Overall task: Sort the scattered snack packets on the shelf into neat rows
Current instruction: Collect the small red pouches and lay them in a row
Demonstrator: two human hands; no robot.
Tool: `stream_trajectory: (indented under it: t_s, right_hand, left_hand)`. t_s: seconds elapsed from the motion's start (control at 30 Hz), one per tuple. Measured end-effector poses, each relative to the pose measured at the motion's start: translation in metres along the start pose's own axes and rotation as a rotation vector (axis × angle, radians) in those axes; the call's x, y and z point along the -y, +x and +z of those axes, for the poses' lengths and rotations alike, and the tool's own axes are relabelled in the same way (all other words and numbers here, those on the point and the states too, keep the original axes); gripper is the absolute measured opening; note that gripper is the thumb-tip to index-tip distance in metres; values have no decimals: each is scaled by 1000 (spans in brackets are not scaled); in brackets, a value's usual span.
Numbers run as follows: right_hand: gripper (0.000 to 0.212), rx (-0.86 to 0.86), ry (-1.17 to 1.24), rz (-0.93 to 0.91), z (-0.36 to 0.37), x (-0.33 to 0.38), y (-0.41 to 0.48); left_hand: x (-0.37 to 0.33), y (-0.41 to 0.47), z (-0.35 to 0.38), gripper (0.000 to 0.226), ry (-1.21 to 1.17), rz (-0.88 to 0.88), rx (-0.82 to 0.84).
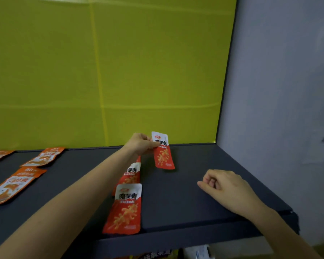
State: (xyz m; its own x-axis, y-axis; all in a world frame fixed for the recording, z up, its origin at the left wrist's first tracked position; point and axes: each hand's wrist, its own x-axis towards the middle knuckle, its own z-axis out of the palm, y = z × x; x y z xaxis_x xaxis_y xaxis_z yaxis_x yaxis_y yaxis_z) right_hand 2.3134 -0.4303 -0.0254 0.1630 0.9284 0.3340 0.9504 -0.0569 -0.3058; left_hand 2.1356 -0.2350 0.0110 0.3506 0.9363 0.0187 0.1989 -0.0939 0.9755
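Nearest you, at the front edge of the dark shelf, the near red packet lay flat. The second red packet sat just behind it in the same column, partly hidden by your left forearm. Your right hand rested on the shelf to the right, fingers loosely curled, holding nothing. To the left, the orange packets lay angled, out of line.

Farthest back, your left hand pinched the held packet by its white top band. Its red lower end hung close to the shelf, before the yellow-green back panel.

These pouches looked light, thin, bendy and slick, so a pinch on the flat sealed end seemed safest.

Each red packet carried bold black Chinese characters on white under a small red oval logo. The finer print was too blurred to read.
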Motion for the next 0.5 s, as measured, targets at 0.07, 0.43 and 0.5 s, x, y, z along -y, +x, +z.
stream_trajectory:
  t_s: [0.07, 0.43, 0.5]
  right_hand:
    - [26, -2, -12, 0, -3, -8, 6]
    - [25, 31, 39, 23, 1, -24, 24]
    - [25, 42, 45, 32, 1, -24, 26]
  left_hand:
    - [3, 23, 10, 31, 44, -15, -43]
    - [11, 61, 33, 33, 777, -29, -56]
    - [14, 66, 36, 37, 859, -15, -59]
